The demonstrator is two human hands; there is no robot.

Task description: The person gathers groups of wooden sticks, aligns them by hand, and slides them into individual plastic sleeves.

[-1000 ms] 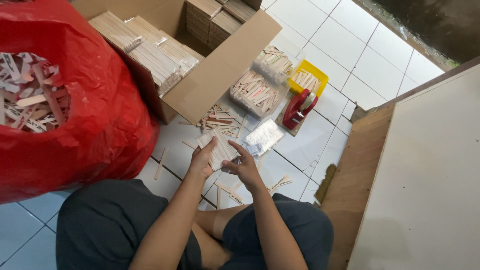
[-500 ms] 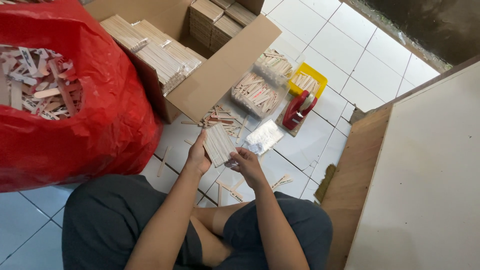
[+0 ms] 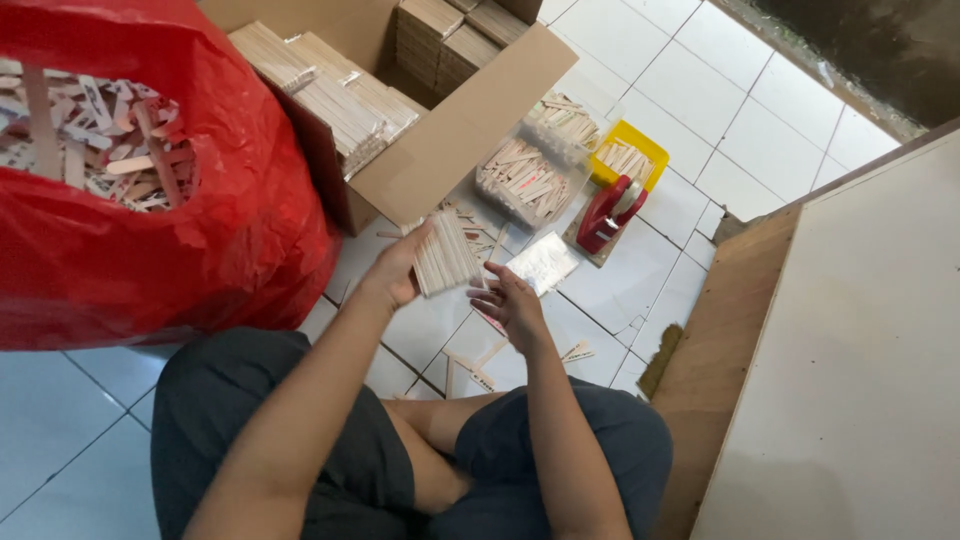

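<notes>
At far left stands 1 big red plastic bag (image 3: 150, 230), open on top and full of loose flat wooden sticks (image 3: 100, 140), too many to count. Next to it, touching its right side, is 1 open cardboard box (image 3: 470, 130) with its flap down toward the floor; inside are flat bundles of sticks (image 3: 330, 90) in approx. 2 groups, one light in front and one darker stack at the back.

In the middle, the left hand (image 3: 395, 275) holds 1 stack of wooden sticks (image 3: 445, 255), the fingers closed around its left edge, the stack upright over the white tiled floor (image 3: 620, 290). The right hand (image 3: 512, 300) is just beside the stack, below and to the right of it; its fingers are spread open and hold nothing, and I cannot tell if the fingertips touch the stack. Under the hands lie a few single sticks (image 3: 480, 365) on the tiles, and 1 small clear plastic packet (image 3: 543, 263).

More to the right are 2 clear bags of sticks (image 3: 525, 180), then 1 yellow tray (image 3: 630, 160) with sticks inside, and 1 red tape dispenser (image 3: 612, 212) in front of it. At far right is 1 wooden board with a white face (image 3: 860, 350), near the person's right knee.
</notes>
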